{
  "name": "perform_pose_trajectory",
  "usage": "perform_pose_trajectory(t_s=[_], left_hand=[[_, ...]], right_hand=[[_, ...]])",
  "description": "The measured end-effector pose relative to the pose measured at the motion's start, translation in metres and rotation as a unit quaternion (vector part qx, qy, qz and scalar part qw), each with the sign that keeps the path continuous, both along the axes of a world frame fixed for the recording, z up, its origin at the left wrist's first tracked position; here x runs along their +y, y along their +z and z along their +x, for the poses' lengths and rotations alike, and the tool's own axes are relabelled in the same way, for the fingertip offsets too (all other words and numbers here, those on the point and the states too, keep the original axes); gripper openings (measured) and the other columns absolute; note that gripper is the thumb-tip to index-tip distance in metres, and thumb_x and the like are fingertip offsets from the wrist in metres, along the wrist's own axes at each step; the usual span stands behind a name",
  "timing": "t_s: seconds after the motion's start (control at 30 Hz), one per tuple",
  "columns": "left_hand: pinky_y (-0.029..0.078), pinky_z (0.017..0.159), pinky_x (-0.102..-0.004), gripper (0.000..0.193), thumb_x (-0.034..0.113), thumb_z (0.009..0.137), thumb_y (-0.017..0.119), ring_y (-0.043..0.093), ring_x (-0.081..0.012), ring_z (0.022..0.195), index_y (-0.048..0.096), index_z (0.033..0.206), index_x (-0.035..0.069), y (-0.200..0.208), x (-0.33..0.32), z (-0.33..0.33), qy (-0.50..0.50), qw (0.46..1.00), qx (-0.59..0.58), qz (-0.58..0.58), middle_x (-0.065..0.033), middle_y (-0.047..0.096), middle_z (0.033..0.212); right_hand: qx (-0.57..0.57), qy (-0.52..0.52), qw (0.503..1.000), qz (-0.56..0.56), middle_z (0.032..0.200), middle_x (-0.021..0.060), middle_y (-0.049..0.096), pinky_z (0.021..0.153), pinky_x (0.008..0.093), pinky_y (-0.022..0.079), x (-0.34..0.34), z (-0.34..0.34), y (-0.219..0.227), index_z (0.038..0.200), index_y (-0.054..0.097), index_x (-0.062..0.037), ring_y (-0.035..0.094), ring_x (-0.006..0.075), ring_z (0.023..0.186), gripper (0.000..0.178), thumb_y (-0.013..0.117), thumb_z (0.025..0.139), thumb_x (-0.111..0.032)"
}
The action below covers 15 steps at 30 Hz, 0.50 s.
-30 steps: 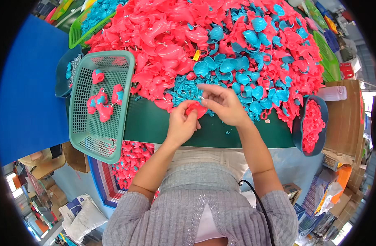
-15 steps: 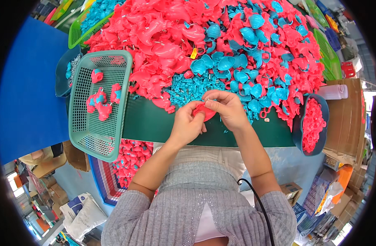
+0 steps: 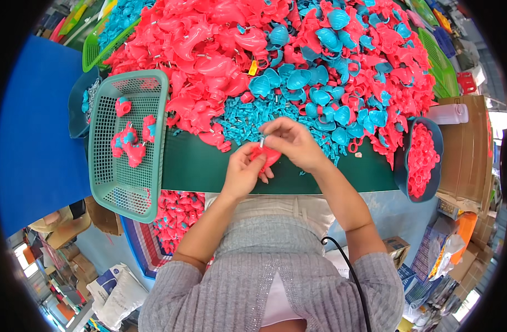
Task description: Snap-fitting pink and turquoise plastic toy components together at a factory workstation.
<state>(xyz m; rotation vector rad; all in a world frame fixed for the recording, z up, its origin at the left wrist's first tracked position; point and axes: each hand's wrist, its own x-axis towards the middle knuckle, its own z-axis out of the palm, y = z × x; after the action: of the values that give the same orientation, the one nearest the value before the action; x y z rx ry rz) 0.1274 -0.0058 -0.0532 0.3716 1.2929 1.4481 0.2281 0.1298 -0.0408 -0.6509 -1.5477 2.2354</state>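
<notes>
Close to the table's front edge, my left hand [image 3: 243,170] is closed around a pink plastic part [image 3: 273,157], its thumb and fingers covering much of it. My right hand [image 3: 295,145] pinches a small silvery piece [image 3: 262,142] at the upper end of that part; whether the piece sits in the part or only touches it, I cannot tell. Just beyond my fingers lies a heap of small blue plastic pieces [image 3: 245,117]. Behind it rises a big pile of pink shells [image 3: 203,61], with blue cup-shaped pieces [image 3: 299,79] mixed in on the right.
A green mesh basket [image 3: 160,119] at left holds several pink-and-blue assemblies [image 3: 133,154]. Beyond it stands a dark bin [image 3: 76,119] of metal bits. At right, another bin [image 3: 400,180] holds pink rings [image 3: 422,160], beside a cardboard box [image 3: 466,149]. Below the table sits a filled crate [image 3: 133,238].
My right fingers have risen slightly from the pink part, and the silvery piece shows more clearly. My left hand keeps its hold. The whole view has shifted a little.
</notes>
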Motion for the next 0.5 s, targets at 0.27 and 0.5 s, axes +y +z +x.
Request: perform_pose_trajectory(t_s=[0.27, 0.5], left_hand=[[0.049, 0.047, -0.0265, 0.013, 0.005, 0.090, 0.053, 0.063, -0.0180, 0.060, 0.053, 0.102, -0.002, -0.010, -0.010, -0.014, 0.062, 0.995, -0.055, -0.052, -0.0115, 0.063, 0.083], [0.050, 0.047, -0.0265, 0.017, 0.007, 0.090, 0.055, 0.064, -0.0186, 0.058, 0.053, 0.104, -0.003, -0.009, -0.005, -0.006, 0.045, 0.995, -0.066, -0.058, -0.0124, 0.065, 0.085]], right_hand=[[-0.228, -0.023, 0.798, 0.557, 0.077, 0.0108, 0.063, 0.066, 0.0422, 0.046, 0.001, 0.025, -0.016, 0.077, 0.068, -0.0046, 0.059, 0.0307, 0.073, 0.006, 0.068, 0.074, -0.009], [-0.284, -0.058, 0.741, 0.606, 0.071, 0.0093, 0.059, 0.068, 0.0429, 0.043, -0.007, 0.013, -0.020, 0.076, 0.067, -0.0069, 0.058, 0.0286, 0.073, 0.005, 0.069, 0.073, -0.011]])
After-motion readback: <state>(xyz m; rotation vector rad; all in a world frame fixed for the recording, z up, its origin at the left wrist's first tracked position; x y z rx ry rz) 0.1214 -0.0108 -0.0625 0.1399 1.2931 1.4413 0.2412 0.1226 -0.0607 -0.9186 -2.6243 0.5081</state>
